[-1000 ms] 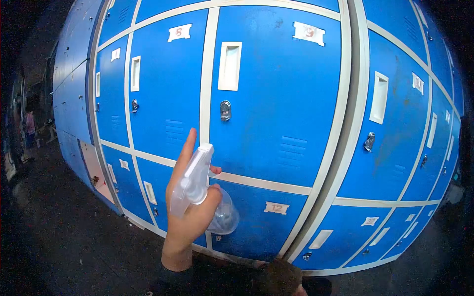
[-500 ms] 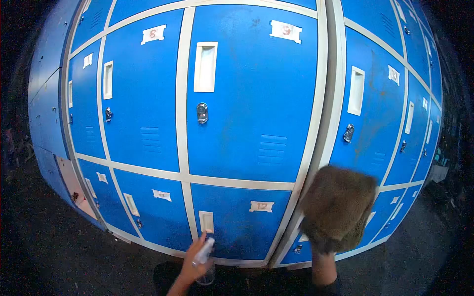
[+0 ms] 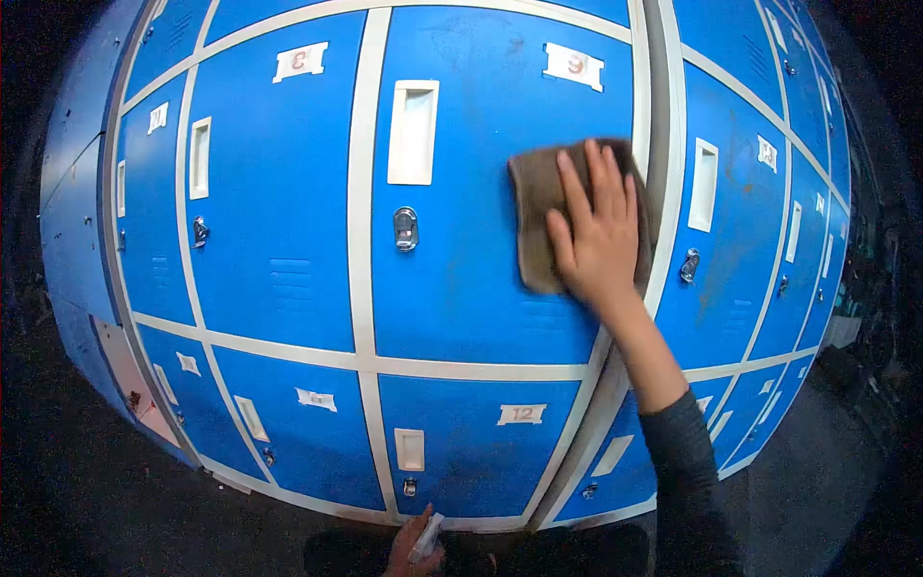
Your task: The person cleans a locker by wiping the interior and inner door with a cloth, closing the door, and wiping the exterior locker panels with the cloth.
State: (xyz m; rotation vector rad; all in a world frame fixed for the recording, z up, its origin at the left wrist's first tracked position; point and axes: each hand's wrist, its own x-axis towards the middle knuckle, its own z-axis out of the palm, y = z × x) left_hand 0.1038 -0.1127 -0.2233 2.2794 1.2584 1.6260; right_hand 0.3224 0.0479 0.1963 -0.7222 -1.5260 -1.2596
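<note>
My right hand point(image 3: 604, 240) presses a folded brown cloth point(image 3: 536, 216) against the blue locker door point(image 3: 461, 288), holding it there under spread fingers. The cloth lies right of the door's white recessed handle point(image 3: 413, 132) and its metal lock point(image 3: 406, 229), and covers part of the vent slots. Low in the view, my left hand point(image 3: 409, 548) is closed around a spray bottle, whose white spray head point(image 3: 426, 537) shows. The bottle's body is mostly hidden in the dark. That hand is just below the locker door marked 12 point(image 3: 471, 452).
More blue lockers point(image 3: 269, 192) with white frames and paper number labels stand on both sides. Dark smudges and brownish marks point(image 3: 716, 260) show on the doors. A dark floor point(image 3: 260, 524) runs along the base.
My right hand has swung the cloth up and left from the lower right onto the door. My left hand has dropped lower with the spray bottle, away from the handle of door 12.
</note>
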